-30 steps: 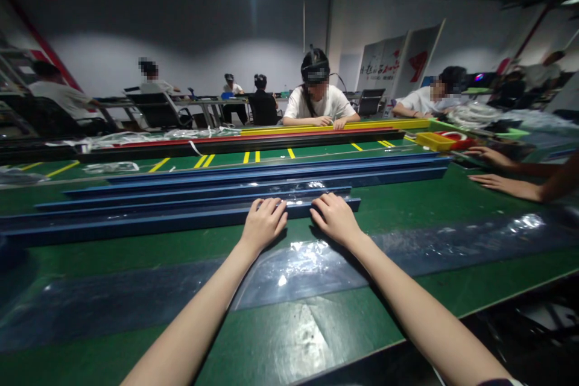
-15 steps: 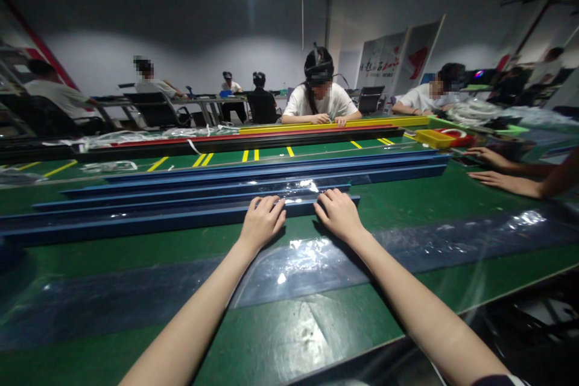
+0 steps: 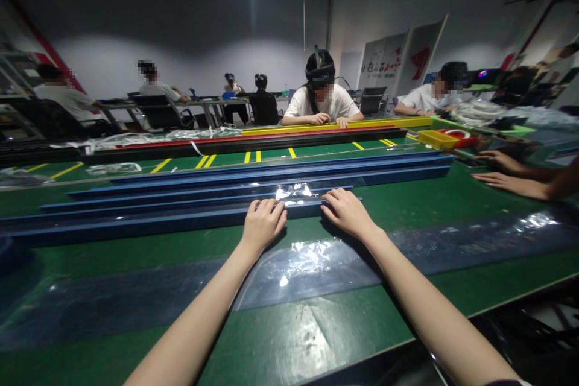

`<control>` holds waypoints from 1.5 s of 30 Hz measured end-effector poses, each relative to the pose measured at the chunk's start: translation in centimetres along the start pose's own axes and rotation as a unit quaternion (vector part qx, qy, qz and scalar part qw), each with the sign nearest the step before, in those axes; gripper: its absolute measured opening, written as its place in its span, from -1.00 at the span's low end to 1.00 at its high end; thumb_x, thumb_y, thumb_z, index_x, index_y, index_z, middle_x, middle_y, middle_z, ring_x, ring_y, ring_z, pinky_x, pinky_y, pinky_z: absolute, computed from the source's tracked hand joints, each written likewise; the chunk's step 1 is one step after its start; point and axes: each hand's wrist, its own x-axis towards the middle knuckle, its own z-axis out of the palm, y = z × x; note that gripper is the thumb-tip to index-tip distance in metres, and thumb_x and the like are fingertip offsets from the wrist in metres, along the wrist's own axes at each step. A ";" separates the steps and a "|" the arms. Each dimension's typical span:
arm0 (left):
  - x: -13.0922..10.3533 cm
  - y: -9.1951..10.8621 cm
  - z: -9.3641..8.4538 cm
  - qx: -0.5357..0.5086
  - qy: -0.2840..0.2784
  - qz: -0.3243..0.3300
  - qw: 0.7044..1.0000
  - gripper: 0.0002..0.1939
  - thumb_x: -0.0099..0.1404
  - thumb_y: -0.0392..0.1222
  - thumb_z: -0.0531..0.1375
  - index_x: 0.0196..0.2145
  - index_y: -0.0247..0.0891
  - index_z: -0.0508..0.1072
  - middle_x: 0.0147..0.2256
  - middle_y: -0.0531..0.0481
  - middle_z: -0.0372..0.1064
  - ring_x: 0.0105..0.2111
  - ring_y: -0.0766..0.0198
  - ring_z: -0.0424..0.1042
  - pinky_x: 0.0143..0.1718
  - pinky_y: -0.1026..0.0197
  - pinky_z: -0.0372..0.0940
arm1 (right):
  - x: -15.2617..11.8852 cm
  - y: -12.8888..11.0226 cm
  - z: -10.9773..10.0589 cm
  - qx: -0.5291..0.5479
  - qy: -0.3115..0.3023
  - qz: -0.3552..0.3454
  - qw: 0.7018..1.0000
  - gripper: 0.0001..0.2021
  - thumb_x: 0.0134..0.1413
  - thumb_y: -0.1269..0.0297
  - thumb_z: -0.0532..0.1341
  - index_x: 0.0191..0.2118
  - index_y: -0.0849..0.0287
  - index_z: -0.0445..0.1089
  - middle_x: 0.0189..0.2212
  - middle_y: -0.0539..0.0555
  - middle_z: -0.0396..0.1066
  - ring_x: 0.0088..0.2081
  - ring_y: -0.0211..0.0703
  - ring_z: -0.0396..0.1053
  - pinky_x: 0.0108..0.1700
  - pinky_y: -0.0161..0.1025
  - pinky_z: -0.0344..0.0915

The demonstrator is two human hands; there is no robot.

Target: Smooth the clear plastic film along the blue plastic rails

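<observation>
The nearest of several long blue channel strips (image 3: pixel 149 226) lies across the green table in front of me. Over its near wall my left hand (image 3: pixel 265 223) is closed, fingertips reaching inside the channel. My right hand (image 3: pixel 348 214) grips the same wall close to the strip's right end, thumb on the near side. Shiny clear film (image 3: pixel 296 192) shows along the strips just beyond my fingers, where the fingertips are partly hidden. Under my forearms a wide sheet of clear plastic (image 3: pixel 312 271) lies flat on the table.
More blue strips (image 3: pixel 398 174) lie behind. Farther back are black, red and yellow strips (image 3: pixel 335 127), white tangled film and a yellow tray (image 3: pixel 438 139). A co-worker's hands (image 3: pixel 511 184) rest on the table at right; another person (image 3: pixel 321 93) works opposite. The table edge (image 3: pixel 506 301) runs near me.
My right hand has shifted slightly right along the blue channel strip. My left hand keeps its place on it. The view has shifted slightly.
</observation>
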 end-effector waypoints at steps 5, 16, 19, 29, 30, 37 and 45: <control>0.0 0.0 0.0 0.031 0.010 -0.024 0.999 -0.74 0.33 -0.16 -0.01 -0.27 -0.27 0.45 -0.27 -0.10 0.44 -0.25 0.17 0.38 -0.17 0.08 0.12 | -0.4 2.4 -0.9 0.014 0.019 0.054 0.998 -0.73 0.21 0.18 -0.01 -0.21 0.17 0.38 -0.27 0.12 0.42 -0.20 -0.11 0.28 -0.16 -0.21 0.14; 0.2 -0.4 -0.3 0.054 -0.014 -0.034 0.998 -0.71 0.34 -0.15 -0.06 -0.34 -0.26 0.43 -0.34 -0.11 0.41 -0.32 0.16 0.34 -0.23 0.09 0.11 | -3.0 5.2 -0.7 0.045 0.032 0.129 0.990 -0.76 0.16 0.17 0.05 -0.33 0.15 0.41 -0.31 0.08 0.44 -0.21 -0.12 0.31 -0.18 -0.21 0.16; 0.6 -0.5 -0.6 0.041 -0.022 -0.042 0.998 -0.69 0.34 -0.15 -0.07 -0.38 -0.25 0.43 -0.37 -0.11 0.39 -0.33 0.16 0.34 -0.24 0.09 0.11 | -3.3 5.6 -0.7 0.063 0.035 0.112 0.991 -0.80 0.12 0.17 0.10 -0.31 0.14 0.41 -0.30 0.08 0.44 -0.21 -0.11 0.31 -0.17 -0.19 0.17; 3.4 2.6 -0.1 -0.031 -0.077 0.013 0.996 -0.72 0.35 -0.10 -0.04 -0.21 -0.23 0.41 -0.23 -0.09 0.40 -0.23 0.17 0.33 -0.26 0.13 0.12 | -3.5 7.1 0.8 0.152 0.042 0.105 0.982 -0.84 0.06 0.31 0.13 -0.25 0.15 0.41 -0.26 0.08 0.45 -0.17 -0.10 0.32 -0.11 -0.14 0.21; 3.5 3.1 0.2 -0.034 -0.075 0.018 0.996 -0.72 0.35 -0.10 -0.04 -0.19 -0.23 0.41 -0.22 -0.09 0.40 -0.22 0.17 0.33 -0.26 0.13 0.12 | -3.5 7.3 0.9 0.162 0.050 0.108 0.980 -0.85 0.06 0.31 0.13 -0.26 0.15 0.42 -0.26 0.07 0.46 -0.17 -0.11 0.32 -0.10 -0.14 0.21; 2.7 4.5 1.8 -0.053 -0.036 -0.006 0.998 -0.72 0.35 -0.13 -0.02 -0.09 -0.23 0.38 -0.12 -0.14 0.38 -0.15 0.15 0.32 -0.21 0.12 0.13 | -3.7 7.9 1.3 0.180 0.089 0.132 0.971 -0.82 0.03 0.26 0.14 -0.27 0.13 0.44 -0.23 0.08 0.48 -0.14 -0.09 0.34 -0.04 -0.08 0.23; 2.2 4.7 1.6 -0.055 -0.032 -0.052 0.997 -0.72 0.36 -0.16 -0.04 -0.10 -0.20 0.40 -0.16 -0.11 0.38 -0.17 0.16 0.33 -0.20 0.11 0.13 | -3.8 7.8 1.4 0.231 0.065 0.166 0.956 -0.78 0.02 0.24 0.14 -0.24 0.12 0.48 -0.22 0.10 0.49 -0.14 -0.08 0.40 -0.07 -0.11 0.30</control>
